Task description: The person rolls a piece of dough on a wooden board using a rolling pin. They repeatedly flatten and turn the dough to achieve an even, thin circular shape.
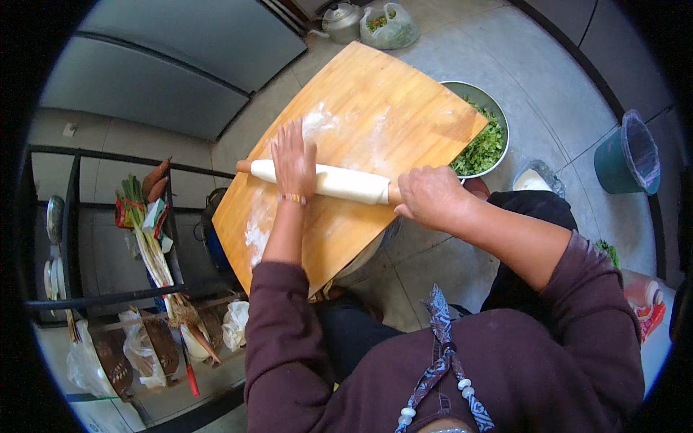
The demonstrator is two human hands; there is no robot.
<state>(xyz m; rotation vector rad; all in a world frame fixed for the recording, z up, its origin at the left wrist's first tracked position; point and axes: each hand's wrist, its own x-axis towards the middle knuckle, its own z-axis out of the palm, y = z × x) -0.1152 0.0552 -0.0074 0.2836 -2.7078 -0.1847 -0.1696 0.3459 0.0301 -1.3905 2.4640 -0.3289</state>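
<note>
A sheet of pale dough [352,184] is wrapped around a wooden rolling pin [244,166], which lies across a wooden board [346,260]. My left hand [294,162] rests flat on the wrapped dough, fingers extended and not curled around it. At the pin's right end, my right hand [433,196] is closed around the handle. The handle's far tip is hidden under that hand. White flour [319,120] dusts the board beyond the roll, and another patch [256,238] lies near its left edge.
Partly under the board's right corner is a large bowl of chopped greens [484,143]. A kettle [342,23] and a plastic bag of vegetables [389,27] stand beyond it. On the left is a black rack [70,227] holding green onions [149,238]. A lined bin [625,157] stands right.
</note>
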